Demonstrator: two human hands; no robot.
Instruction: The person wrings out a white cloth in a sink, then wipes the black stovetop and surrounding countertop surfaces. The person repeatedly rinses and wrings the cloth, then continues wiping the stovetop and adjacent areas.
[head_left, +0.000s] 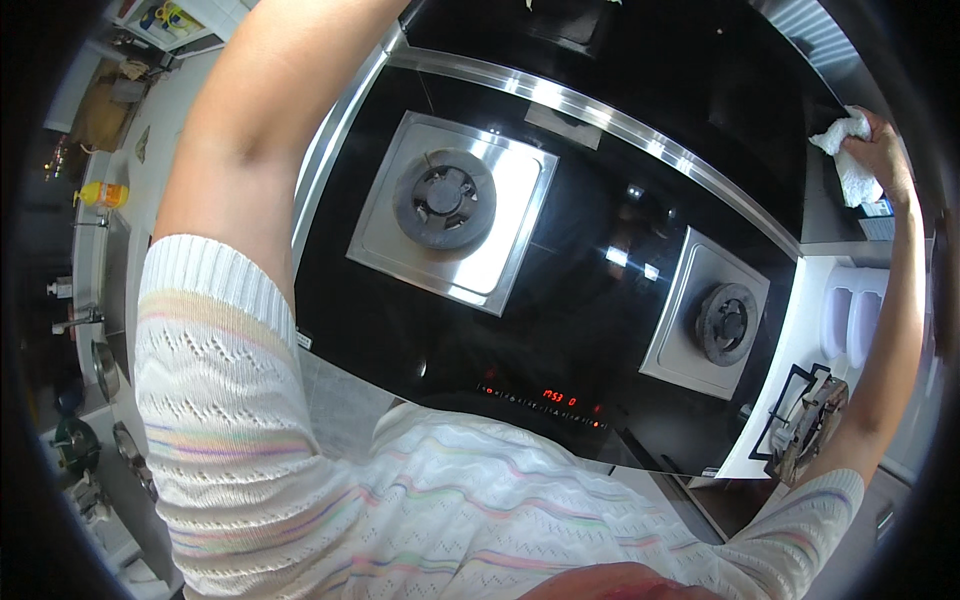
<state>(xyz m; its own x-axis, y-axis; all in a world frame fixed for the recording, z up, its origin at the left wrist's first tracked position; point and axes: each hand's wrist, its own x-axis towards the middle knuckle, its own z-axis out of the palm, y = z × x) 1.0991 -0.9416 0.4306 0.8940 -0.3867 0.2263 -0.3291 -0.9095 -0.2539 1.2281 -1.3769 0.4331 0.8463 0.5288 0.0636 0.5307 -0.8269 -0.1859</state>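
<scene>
My right hand (883, 154) grips a crumpled white cloth (855, 161), perhaps paper towel, against the side at the right end of the black hood panel (660, 90). My left arm reaches up past the top edge, so the left hand is out of view. Below me lies a black glass gas cooktop (570, 315) with a lit red display near its front. Its left burner (446, 199) and right burner (726, 324) have no pan supports over them. Each sits on a square stainless-steel plate.
A black pan support (799, 409) leans among things on the counter right of the cooktop. Behind it stands a pale plastic holder (851, 311). A steel strip (555, 94) crosses behind the burners. Far left are a sink tap (79, 322) and a yellow pump bottle (103, 195).
</scene>
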